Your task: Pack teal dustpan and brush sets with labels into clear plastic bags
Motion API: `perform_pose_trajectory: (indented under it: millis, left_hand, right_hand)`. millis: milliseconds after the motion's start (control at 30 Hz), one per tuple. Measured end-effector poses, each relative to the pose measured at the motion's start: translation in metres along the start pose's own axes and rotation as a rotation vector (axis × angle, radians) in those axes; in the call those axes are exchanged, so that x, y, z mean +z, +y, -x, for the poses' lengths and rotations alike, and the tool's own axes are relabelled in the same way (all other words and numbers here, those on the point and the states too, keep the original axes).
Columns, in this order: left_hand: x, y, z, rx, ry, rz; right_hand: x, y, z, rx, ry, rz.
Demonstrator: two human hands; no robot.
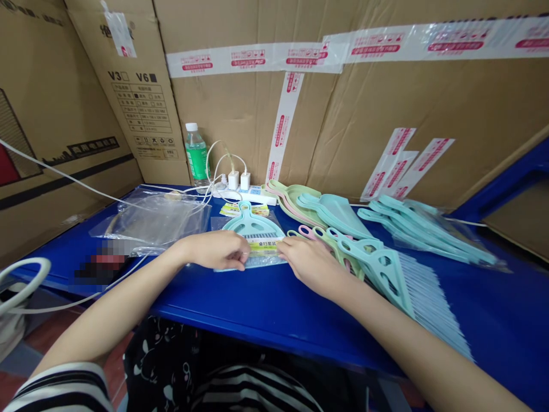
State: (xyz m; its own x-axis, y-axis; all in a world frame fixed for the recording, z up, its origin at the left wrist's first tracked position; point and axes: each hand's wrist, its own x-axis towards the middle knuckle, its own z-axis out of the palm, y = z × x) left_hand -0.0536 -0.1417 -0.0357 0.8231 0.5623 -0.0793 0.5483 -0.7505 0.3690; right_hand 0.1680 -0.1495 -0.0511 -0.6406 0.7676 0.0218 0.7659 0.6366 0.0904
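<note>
A light-blue hand brush (246,221) lies in a clear plastic bag (229,264) on the blue table, its handle pointing away from me. Across its bristles is a yellow and white label card (263,246) with printed characters. My left hand (223,249) is closed with curled fingers at the bag's left side. At the right end of the card, my right hand (309,260) pinches the bag's edge. The fingertips of both hands are partly hidden. Just right of my right hand, loose brushes (377,266) in blue, green and pink lie overlapping.
Green, pink and blue dustpans (337,213) are stacked behind the brushes. More blue dustpans (429,229) lie at the right. Clear plastic bags (156,220) are on the left, near white cables. A power strip (257,195) and a bottle (196,154) stand before cardboard (240,109).
</note>
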Motion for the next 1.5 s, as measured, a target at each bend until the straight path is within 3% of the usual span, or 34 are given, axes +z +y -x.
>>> perform_pose_trajectory:
  millis: [467,1200,1500]
  left_hand:
    - [-0.0047,0.0017,0.0013,-0.124,-0.023,-0.039]
    - [-0.0035,-0.0046,0.0031,-0.100,0.038,-0.137]
    - [-0.0054,-0.0007,0.0028,-0.183,0.027,-0.112]
  right_hand:
    - [-0.0053,-0.0008,-0.0004,0.129,-0.039,-0.090]
    - [-0.0050,-0.0027,-0.0012,0.126,-0.017,-0.055]
    - [-0.0047,-0.0029,-0.0002,0.114,-0.030,-0.060]
